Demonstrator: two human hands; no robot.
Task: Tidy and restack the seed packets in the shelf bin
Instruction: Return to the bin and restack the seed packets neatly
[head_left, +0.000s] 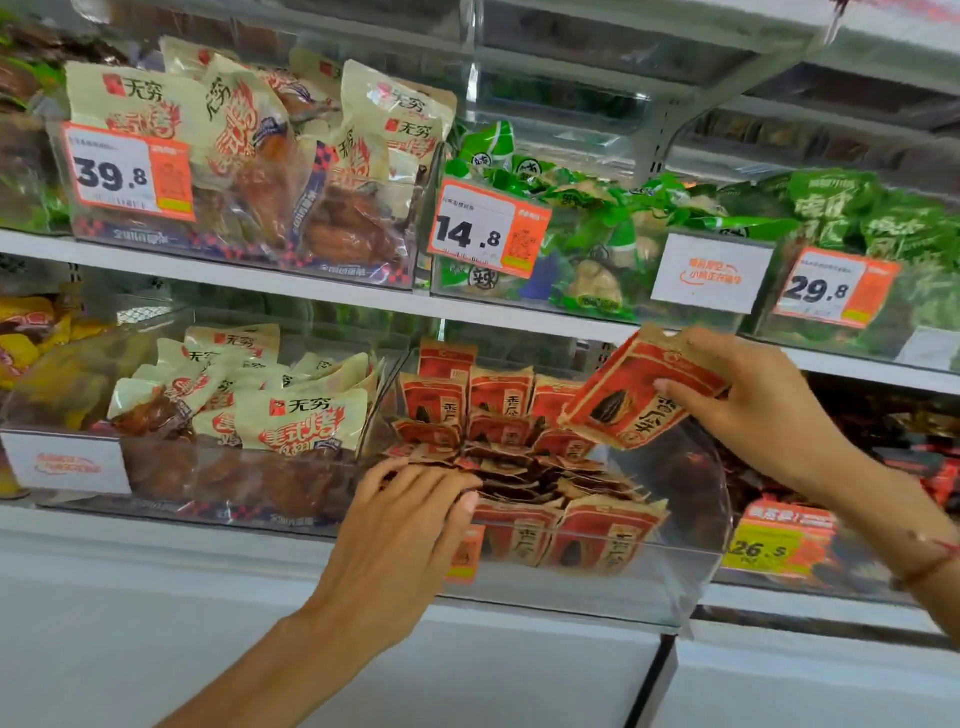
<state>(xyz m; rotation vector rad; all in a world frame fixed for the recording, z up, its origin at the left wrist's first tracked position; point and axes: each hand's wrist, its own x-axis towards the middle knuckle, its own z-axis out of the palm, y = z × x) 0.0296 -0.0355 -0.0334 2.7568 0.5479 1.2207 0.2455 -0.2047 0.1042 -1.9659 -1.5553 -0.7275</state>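
Note:
A clear plastic shelf bin (691, 561) on the lower shelf holds several red and tan seed packets (524, 457), some upright at the back, some lying flat in the middle, some standing at the front. My right hand (753, 405) holds a small stack of the same seed packets (628, 395) tilted above the bin's right side, thumb across the front. My left hand (410, 525) reaches over the bin's front left edge, its fingers resting on the flat packets there; whether it grips one is hidden by the hand.
A bin of cream snack bags (291, 410) stands directly left of the seed bin. The upper shelf carries cream bags (270, 156) and green packets (597, 228) behind orange price tags (488, 228). A yellow price tag (774, 545) hangs to the right. A white cabinet front (363, 675) lies below.

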